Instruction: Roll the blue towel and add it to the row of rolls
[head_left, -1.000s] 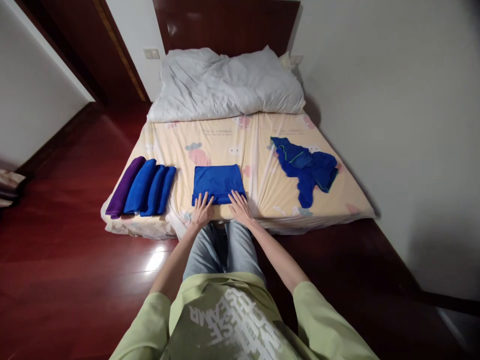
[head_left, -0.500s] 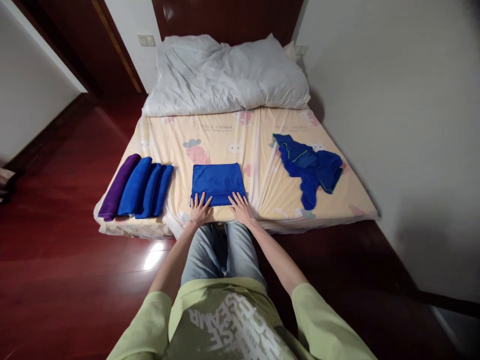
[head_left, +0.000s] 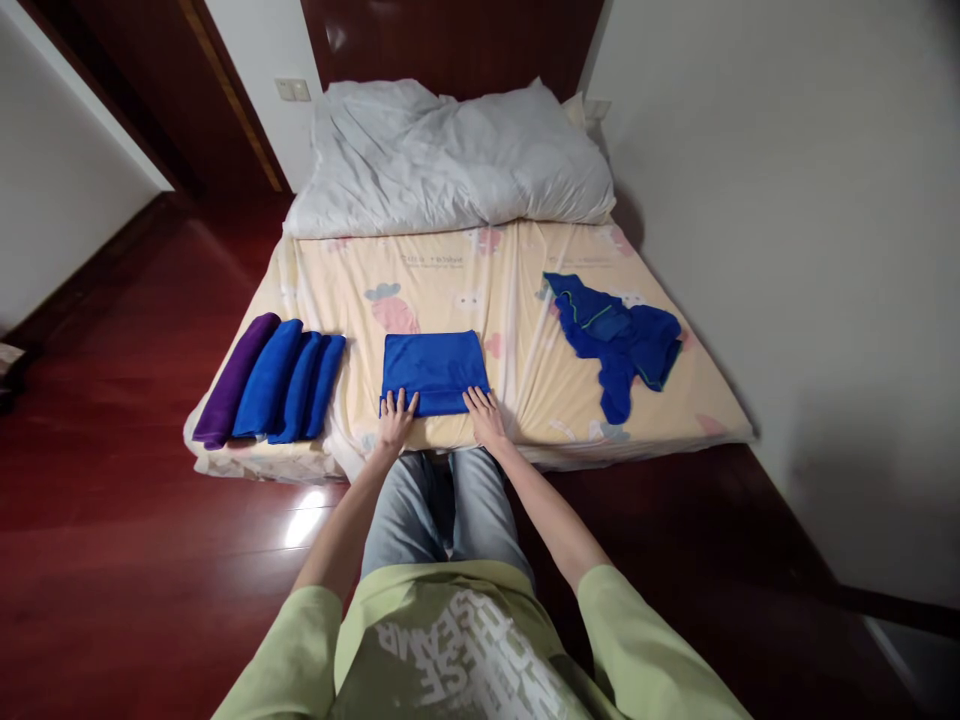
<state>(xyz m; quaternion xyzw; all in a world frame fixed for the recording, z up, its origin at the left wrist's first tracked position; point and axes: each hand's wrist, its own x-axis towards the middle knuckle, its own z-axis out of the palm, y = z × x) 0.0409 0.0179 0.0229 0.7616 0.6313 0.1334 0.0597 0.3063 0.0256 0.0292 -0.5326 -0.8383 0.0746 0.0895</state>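
A blue towel (head_left: 433, 358) lies flat on the bed in front of me, its near edge folded over into a narrow band. My left hand (head_left: 395, 420) rests on the left end of that band, fingers extended. On the right end lies my right hand (head_left: 486, 415), also with its fingers stretched out over the cloth. To the left, a rolled purple towel (head_left: 236, 380) and several rolled blue towels (head_left: 268, 378) sit side by side. A crumpled blue cloth (head_left: 619, 335) with green edging is at the right.
The bed (head_left: 517, 300) has a yellow patterned sheet. A bunched white quilt (head_left: 457, 165) lies at its far end, against a dark headboard (head_left: 450, 40). A white wall (head_left: 787, 200) stands along the right, and dark red floor (head_left: 135, 540) surrounds the near and left sides.
Both hands have shifted slightly outward along the folded band, toward the towel's two ends. The view has tilted a little, and the other cloths lie as before.
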